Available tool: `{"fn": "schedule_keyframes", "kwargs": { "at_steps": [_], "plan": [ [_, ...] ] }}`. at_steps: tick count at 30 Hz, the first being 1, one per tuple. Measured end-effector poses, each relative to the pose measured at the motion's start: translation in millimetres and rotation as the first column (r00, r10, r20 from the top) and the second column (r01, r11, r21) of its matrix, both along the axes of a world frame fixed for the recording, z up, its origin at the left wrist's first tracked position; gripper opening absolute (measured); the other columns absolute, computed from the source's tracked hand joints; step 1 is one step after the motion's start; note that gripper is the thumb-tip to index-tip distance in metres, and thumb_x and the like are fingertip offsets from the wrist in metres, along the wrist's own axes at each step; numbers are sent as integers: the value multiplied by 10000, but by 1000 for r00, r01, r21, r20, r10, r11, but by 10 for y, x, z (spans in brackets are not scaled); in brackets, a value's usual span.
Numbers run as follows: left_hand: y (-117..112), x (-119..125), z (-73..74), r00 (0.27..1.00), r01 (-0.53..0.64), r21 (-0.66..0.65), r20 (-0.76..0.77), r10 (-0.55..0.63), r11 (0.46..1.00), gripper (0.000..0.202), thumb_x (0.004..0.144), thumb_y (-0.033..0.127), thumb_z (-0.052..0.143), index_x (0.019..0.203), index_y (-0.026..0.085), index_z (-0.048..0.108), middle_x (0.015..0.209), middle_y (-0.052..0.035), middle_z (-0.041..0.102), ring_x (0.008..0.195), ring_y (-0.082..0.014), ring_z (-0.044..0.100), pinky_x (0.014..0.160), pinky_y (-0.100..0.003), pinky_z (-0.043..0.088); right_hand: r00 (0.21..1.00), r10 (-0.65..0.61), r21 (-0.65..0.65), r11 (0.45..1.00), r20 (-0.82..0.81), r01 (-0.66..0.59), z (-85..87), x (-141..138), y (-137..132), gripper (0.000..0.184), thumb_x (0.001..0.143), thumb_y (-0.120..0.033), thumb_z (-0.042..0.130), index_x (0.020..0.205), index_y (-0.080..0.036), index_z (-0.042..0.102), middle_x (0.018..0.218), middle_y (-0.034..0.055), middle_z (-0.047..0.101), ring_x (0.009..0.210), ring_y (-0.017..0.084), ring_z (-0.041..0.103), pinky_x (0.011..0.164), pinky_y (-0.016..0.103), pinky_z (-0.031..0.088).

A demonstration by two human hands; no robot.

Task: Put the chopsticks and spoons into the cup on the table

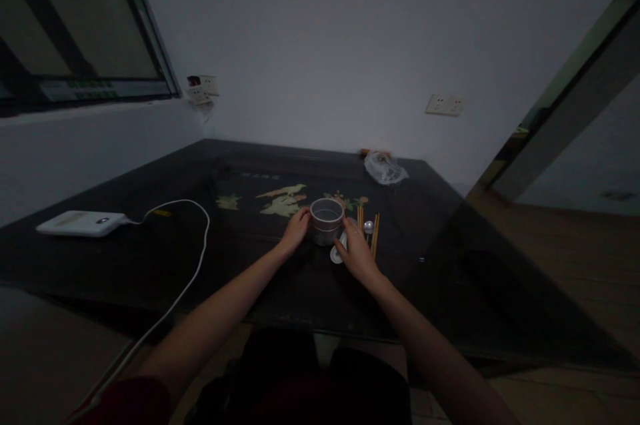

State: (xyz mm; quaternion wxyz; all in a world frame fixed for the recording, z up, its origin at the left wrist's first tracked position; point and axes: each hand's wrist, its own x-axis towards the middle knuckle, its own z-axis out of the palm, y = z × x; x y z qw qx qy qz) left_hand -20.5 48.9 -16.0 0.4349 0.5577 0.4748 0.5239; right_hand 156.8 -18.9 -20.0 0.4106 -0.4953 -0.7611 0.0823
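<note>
The pale wall (310,45) fills the upper half of the frame and closes off the far edge of the dark table (440,211). The tabletop's right edge slants to the lower right, with wooden floor (565,258) beyond; its near edge crosses the lower frame, just above the person's lap. Open room spreads widest right of centre and, more narrowly, left of the hands across the inlaid bird and flower picture (283,203). A window (85,25) takes the upper left.

A white cable (203,253) loops down the left side, bounding the room there, and joins a white device (83,223) at far left. The left hand (296,231) and the right hand (359,253) are closed around opposite sides of a greyish cup (327,228) at the centre; whether its base touches the table I cannot tell. A crumpled plastic bag (385,168) lies near the far edge, right of centre. Tightest is the right hand's side: chopsticks (376,231) and a metal spoon (369,227) lie just beside it, and a white spoon (337,254) sits between it and the cup.
</note>
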Motion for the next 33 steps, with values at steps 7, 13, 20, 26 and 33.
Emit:
{"fn": "schedule_keyframes", "kwargs": {
  "at_steps": [7,13,20,26,33],
  "plan": [
    [-74,7,88,999,37,-32,39,-35,999,222,803,222,434,901,180,629,981,-51,658,949,-193,598,740,-271,503,999,28,-12,1000,-29,-28,44,13,-15,587,838,-232,513,1390,-142,337,1330,182,482,1278,285,401,1047,500,331],
    [-93,8,114,998,49,-63,36,-47,997,224,808,236,435,914,187,626,973,-41,663,907,-186,605,690,-257,505,999,28,-61,998,-27,-29,73,19,-18,593,834,-231,513,1391,-142,332,1330,174,484,1272,277,408,1050,480,329],
    [-101,-3,129,999,52,-63,11,-52,997,198,807,250,441,882,187,612,948,-37,649,917,-187,592,695,-259,505,998,34,-84,996,-57,-39,103,31,-34,595,837,-236,510,1394,-132,326,1316,180,493,1247,269,434,1042,459,343],
    [-91,-55,177,997,53,-48,55,-50,997,222,814,240,407,881,182,610,930,-46,638,937,-190,587,729,-281,512,996,49,-89,994,-73,-56,107,36,-18,606,835,-236,517,1399,-159,310,1327,161,488,1241,258,440,1042,454,338],
    [-119,-56,256,996,45,-25,76,-43,999,199,808,236,418,876,180,597,936,-48,629,920,-195,589,723,-293,512,993,66,-80,994,-100,-74,176,54,-38,611,832,-236,527,1399,-178,307,1321,145,495,1229,250,454,1036,445,345]
  ]
}}
